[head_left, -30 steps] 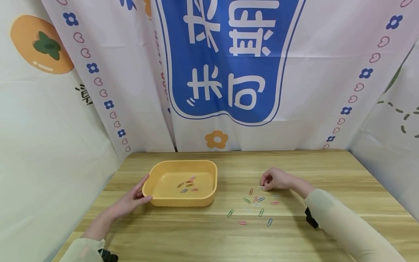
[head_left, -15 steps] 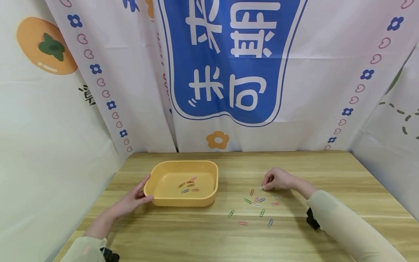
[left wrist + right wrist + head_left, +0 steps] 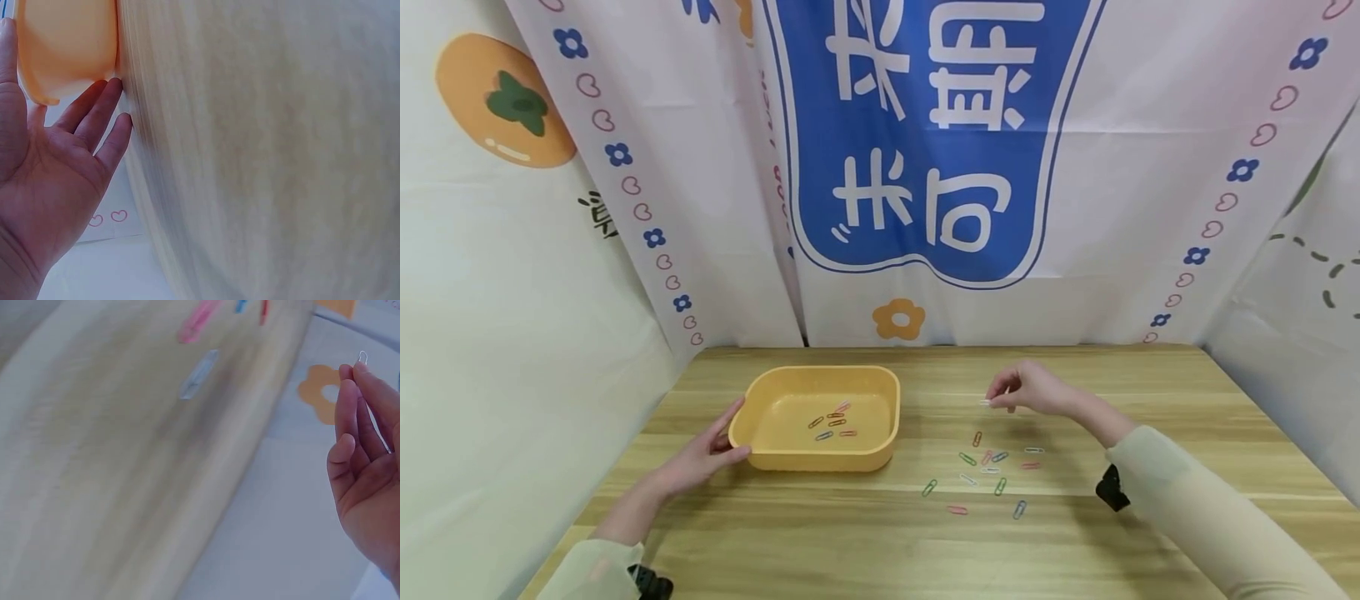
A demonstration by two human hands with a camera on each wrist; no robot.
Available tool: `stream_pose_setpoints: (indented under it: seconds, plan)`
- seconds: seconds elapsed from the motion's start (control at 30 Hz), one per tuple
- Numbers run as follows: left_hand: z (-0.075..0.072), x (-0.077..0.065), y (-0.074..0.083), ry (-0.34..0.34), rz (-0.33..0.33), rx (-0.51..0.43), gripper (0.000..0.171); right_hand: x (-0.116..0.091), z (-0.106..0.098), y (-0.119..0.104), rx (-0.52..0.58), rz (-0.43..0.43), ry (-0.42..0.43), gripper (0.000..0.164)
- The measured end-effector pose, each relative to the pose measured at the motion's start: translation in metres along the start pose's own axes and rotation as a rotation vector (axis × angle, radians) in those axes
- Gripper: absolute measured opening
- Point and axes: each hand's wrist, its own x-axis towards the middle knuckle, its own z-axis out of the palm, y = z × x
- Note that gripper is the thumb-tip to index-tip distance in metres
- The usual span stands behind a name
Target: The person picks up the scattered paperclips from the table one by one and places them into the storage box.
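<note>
My right hand (image 3: 1026, 390) is raised above the table, pinching a white paper clip (image 3: 984, 402) between thumb and index finger. In the right wrist view the clip's wire loop (image 3: 363, 357) sticks out past the fingertips. At the left end of a yellow tray (image 3: 820, 461), my left hand (image 3: 703, 458) touches the wall with fairly straight, spread fingers. Several coloured paper clips (image 3: 837, 422) lie inside the tray. Below and in front of the right hand, more clips are scattered on the wood, including a red one (image 3: 977, 439), a green one (image 3: 967, 458) and a white one (image 3: 1034, 451).
The wood-grain table (image 3: 820, 542) ends at a hanging cloth (image 3: 1075, 308) with printed flowers and lettering. White cloth also hangs at the left and right sides. Nearest the front edge lie a pink clip (image 3: 957, 510) and a blue clip (image 3: 1019, 509).
My right hand has picked the white paper clip up off the table and moved up and slightly left with it. The left hand has stayed at the tray, which stands where it was.
</note>
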Motion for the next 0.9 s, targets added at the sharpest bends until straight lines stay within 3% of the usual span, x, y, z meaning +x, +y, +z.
stream_pose_setpoints:
  seconds: [0.53, 0.9]
  plan:
    - [-0.003, 0.001, 0.000, -0.002, -0.033, 0.026, 0.087, 0.034, -0.003, -0.065, -0.057, -0.079, -0.017, 0.008]
    - [-0.001, -0.001, 0.000, -0.001, -0.036, 0.022, 0.086, 0.067, 0.013, -0.087, -0.030, -0.081, -0.019, 0.007]
